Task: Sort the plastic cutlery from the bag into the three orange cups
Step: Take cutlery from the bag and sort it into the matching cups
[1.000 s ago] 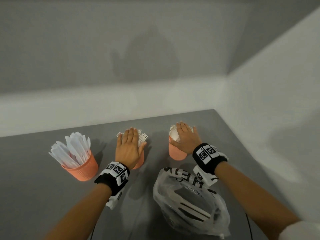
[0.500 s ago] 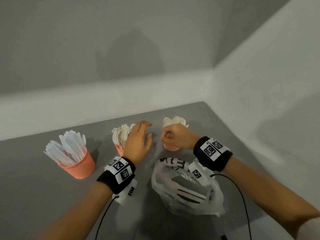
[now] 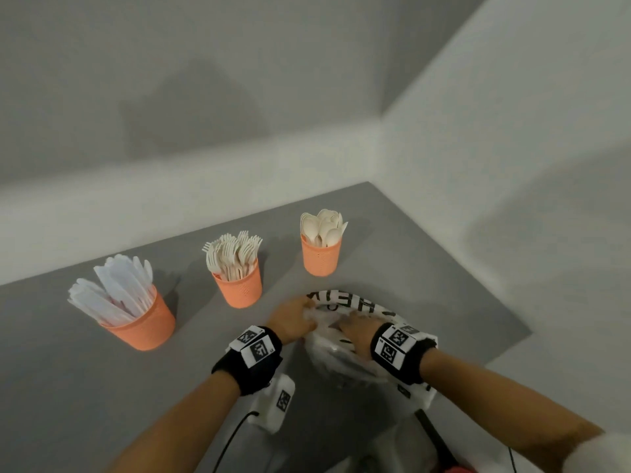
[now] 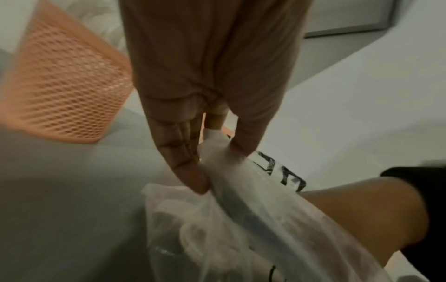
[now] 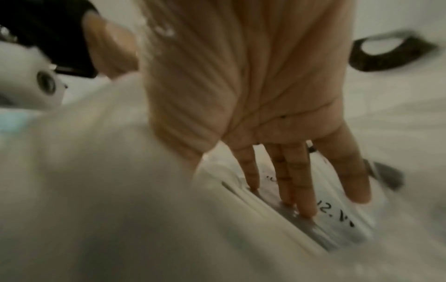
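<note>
Three orange cups stand in a row: knives at the left, forks in the middle, spoons at the right. The clear plastic bag with black lettering lies near me. My left hand pinches the bag's rim between thumb and fingers and holds it up. Inside the bag's mouth is my right hand, its fingers straight and touching white cutlery handles. Nothing is gripped there.
The grey table ends at a white wall behind and to the right; its right edge runs just past the bag. Wrist cameras and black cables hang under both forearms. The fork cup stands just left of my left hand.
Both hands have come back from the fork and spoon cups to the bag. The left now pinches its rim and the right has gone inside.
</note>
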Motion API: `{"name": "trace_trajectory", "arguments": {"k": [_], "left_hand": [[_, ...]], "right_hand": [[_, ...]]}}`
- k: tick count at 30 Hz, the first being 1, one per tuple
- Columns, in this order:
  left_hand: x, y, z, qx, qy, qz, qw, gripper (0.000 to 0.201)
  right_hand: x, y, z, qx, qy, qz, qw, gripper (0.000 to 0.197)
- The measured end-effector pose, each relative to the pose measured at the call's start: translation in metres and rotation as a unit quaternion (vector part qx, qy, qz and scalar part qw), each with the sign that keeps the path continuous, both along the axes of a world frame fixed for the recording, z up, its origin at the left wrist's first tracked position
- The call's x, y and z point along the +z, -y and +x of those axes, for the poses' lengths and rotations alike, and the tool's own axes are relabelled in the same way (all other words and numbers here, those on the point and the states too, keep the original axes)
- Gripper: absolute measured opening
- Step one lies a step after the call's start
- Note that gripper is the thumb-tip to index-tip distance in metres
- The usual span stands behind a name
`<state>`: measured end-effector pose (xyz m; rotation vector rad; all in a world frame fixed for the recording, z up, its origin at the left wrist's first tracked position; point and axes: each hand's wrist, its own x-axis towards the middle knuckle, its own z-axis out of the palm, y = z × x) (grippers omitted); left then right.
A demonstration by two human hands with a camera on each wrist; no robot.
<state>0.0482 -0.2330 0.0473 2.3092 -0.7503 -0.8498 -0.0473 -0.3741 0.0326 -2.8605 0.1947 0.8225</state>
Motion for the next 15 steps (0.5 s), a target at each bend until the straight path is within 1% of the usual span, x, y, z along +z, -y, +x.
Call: {"name": "trace_trajectory", "arguments": {"k": [4, 5, 7, 9, 11, 13, 15], "left_hand": [[0.009, 0.007, -0.004, -0.011, 0.012, -0.010, 1.000, 0.050], [0.010, 0.007, -0.005, -0.013, 0.015, -0.009, 1.000, 0.050], [0.011, 0.006, -0.005, -0.020, 0.024, -0.006, 0.999, 0.049], [0.011, 0.004, -0.005, -0.031, 0.044, 0.000, 0.999, 0.050], [0.010, 0.000, -0.005, -0.041, 0.071, 0.006, 0.997, 0.052], [0.011, -0.005, -0.004, -0.048, 0.089, 0.011, 0.995, 0.054], [0.011, -0.007, -0.003, -0.051, 0.116, 0.016, 0.992, 0.053]], "right_hand": [[-0.015, -0.004, -0.007, -0.024, 0.081, -0.051, 0.995, 0.039], [-0.017, -0.003, -0.008, -0.040, 0.080, -0.047, 0.995, 0.036], [-0.017, -0.004, -0.005, -0.074, 0.047, -0.023, 0.996, 0.036], [-0.017, -0.005, -0.003, -0.085, 0.033, -0.018, 0.996, 0.034], [-0.017, -0.005, -0.004, -0.097, 0.035, -0.003, 0.995, 0.035], [-0.017, -0.005, -0.005, -0.107, 0.048, 0.020, 0.993, 0.042], [-0.013, -0.006, -0.009, -0.121, 0.098, 0.060, 0.986, 0.050]]}}
